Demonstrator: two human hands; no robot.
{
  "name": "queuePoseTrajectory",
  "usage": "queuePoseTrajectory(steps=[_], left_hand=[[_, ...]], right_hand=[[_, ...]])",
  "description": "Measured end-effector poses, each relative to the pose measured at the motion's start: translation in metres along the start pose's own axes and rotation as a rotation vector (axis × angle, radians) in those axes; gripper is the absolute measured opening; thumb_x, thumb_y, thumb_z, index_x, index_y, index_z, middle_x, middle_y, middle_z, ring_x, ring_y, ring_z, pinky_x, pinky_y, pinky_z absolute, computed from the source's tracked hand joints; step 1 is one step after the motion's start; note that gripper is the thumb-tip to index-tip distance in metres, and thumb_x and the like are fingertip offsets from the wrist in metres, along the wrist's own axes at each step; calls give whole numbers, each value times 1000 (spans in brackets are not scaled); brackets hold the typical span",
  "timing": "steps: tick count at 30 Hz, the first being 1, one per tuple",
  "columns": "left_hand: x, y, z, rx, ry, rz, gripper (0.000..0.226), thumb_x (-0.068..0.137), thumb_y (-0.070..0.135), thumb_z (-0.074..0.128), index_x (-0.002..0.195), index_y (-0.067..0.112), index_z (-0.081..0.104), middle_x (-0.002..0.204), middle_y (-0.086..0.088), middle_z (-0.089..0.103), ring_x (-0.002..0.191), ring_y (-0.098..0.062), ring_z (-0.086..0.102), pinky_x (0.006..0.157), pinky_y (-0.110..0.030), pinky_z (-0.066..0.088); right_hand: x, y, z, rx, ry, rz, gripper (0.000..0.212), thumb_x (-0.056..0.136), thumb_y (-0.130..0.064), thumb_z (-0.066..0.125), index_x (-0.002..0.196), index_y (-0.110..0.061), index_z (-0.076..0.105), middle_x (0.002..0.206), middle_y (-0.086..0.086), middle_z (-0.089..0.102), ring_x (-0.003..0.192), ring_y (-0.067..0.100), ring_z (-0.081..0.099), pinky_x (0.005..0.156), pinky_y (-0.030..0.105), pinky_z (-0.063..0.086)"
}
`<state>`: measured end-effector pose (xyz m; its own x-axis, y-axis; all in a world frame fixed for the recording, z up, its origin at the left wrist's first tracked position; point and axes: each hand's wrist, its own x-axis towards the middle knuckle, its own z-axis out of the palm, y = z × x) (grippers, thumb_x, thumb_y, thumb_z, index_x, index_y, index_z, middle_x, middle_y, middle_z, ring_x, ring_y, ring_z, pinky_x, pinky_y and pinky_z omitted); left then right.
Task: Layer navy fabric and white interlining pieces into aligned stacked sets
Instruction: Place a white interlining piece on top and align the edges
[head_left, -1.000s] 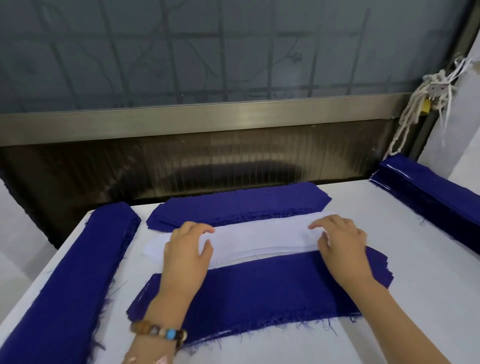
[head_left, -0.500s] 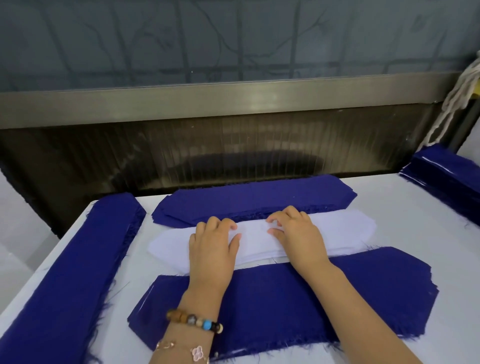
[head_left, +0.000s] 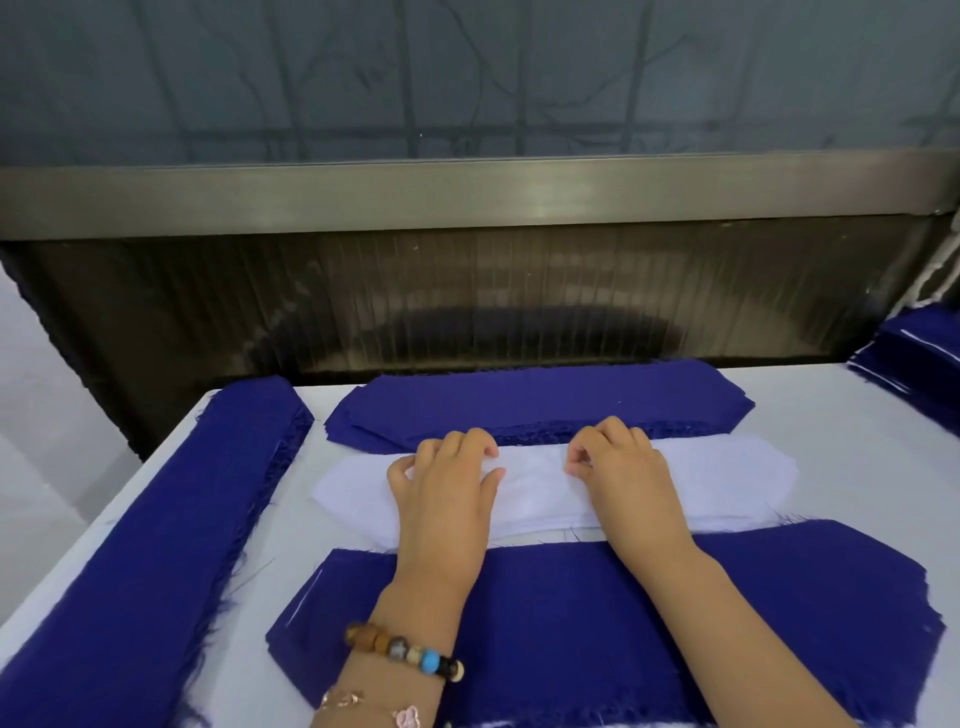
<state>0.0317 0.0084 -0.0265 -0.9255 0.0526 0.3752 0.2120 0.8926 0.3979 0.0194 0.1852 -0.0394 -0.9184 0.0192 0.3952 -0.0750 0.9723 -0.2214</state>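
Two hands on the white interlining stack (head_left: 727, 483), side by side near its middle. The left hand (head_left: 447, 499) is palm down, fingers loosely bent over the far edge, thumb lying out flat, gripping nothing. The right hand (head_left: 623, 478) has its fingers curled at the far edge with the thumb tucked to the fingertips; can't tell if a ply is pinched. Interlining lies crosswise on the white table (head_left: 857, 467) between the far navy stack (head_left: 545, 400), butted against its far edge, and the near navy stack (head_left: 597, 623), just beside its near edge, under both forearms. Long navy pile (head_left: 156, 545) runs along the table's left side, another navy pile (head_left: 924, 364) sits far right. Bead bracelet (head_left: 405, 652) on left wrist.
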Motion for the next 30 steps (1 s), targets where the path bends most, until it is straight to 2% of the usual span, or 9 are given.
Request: queuePoseTrajectory(steps=[3,5,6,9,15,20,24,28,30], left_hand=[[2,-1,-2,47,25,-19,25,97,37,52,122,41,47,114,20,51,113,-4,44,108,-30,11],[2,-1,-4,60,35,-15,17,95,39,55,112,40,55,107,20,54,112,-3,44,110,-33,4],[1,-1,-4,66,47,-7,11,94,40,57,104,39,58,102,20,55,109,-3,45,110,-34,2],[0,0,-4,73,83,-25,6,92,43,59,93,37,59,94,19,57,104,-5,47,111,-38,2],[-2,-6,-1,109,30,-96,11,95,42,53,104,39,58,107,18,55,110,-7,45,114,-44,4],[-1,-8,2,110,57,-90,10,95,41,54,102,37,59,98,17,55,104,-9,48,113,-47,6],[0,-9,1,126,48,-118,13,95,45,53,102,36,59,97,15,56,103,-11,49,113,-51,5],[3,-26,-15,217,51,-103,8,93,41,56,93,35,61,90,13,58,97,-15,52,112,-57,0],[4,-40,-29,186,43,-127,8,93,38,57,89,34,62,90,13,60,96,-15,55,112,-56,4]], right_hand=[[-1,-2,-1,52,32,-14,28,93,-30,59,119,-30,50,115,-5,50,97,14,43,82,26,40],[-2,-5,-2,36,34,-60,47,91,-32,62,134,-35,45,126,-5,47,111,16,43,89,28,38],[-2,-6,-3,19,29,-81,48,91,-32,62,136,-37,44,131,-7,44,117,16,40,93,29,35],[-2,-6,-3,-4,8,-83,32,92,-36,58,123,-37,54,137,-12,40,128,13,28,102,32,22],[1,15,-16,-35,-58,-15,24,91,-45,55,112,-34,57,115,-14,51,124,12,33,101,33,9],[-2,72,-42,-93,-88,221,20,91,-46,54,106,-33,58,104,-11,53,118,16,40,107,41,14],[-13,113,-53,-103,-53,369,20,93,-40,52,108,-30,60,112,-4,58,117,23,41,102,41,18],[-21,124,-57,-66,-48,397,25,96,-38,50,115,-25,60,122,2,56,116,27,44,97,42,26],[-23,123,-57,-71,-6,363,24,96,-34,51,114,-23,61,120,2,59,115,27,45,95,41,26]])
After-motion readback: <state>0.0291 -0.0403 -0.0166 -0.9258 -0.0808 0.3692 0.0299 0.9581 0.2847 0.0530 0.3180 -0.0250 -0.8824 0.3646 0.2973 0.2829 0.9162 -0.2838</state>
